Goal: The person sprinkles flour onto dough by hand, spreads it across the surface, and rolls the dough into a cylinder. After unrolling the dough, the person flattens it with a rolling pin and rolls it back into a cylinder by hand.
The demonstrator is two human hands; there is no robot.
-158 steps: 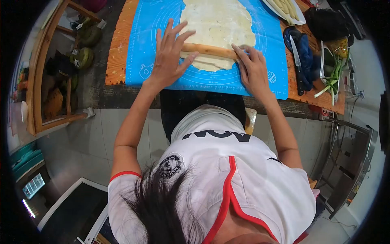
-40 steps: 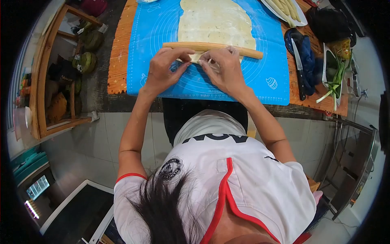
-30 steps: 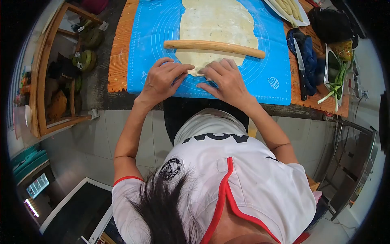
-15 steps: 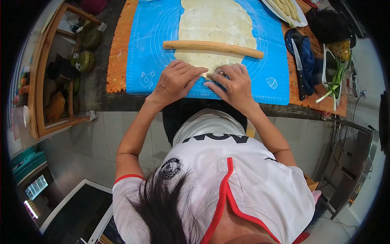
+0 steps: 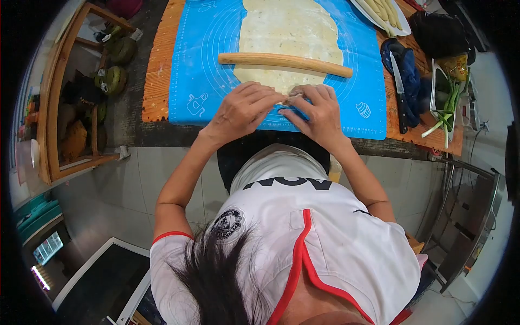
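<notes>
A wide, thin sheet of pale dough [image 5: 287, 35] with small specks lies on the blue silicone mat [image 5: 203, 59]. Across its lower part rests a wooden rolling pin [image 5: 284, 61], touched by neither hand. At the dough's near edge my left hand [image 5: 246, 108] pinches the dough with thumb and fingertips. Close beside it, almost touching, my right hand [image 5: 314, 111] has its bent fingers closed on the same edge. Both sets of fingertips partly hide the small bit of dough between them.
A white plate [image 5: 402, 31] of long dough strips stands at the top right. Right of the mat lie a knife [image 5: 399, 86] with a black handle, a dark blue cloth [image 5: 414, 81] and green onions [image 5: 447, 111]. The wooden table [image 5: 157, 81] shows along the left side.
Both hands have shifted slightly to the right along the dough's near edge, still pinching. The rolling pin and the dough sheet appear nearly unmoved.
</notes>
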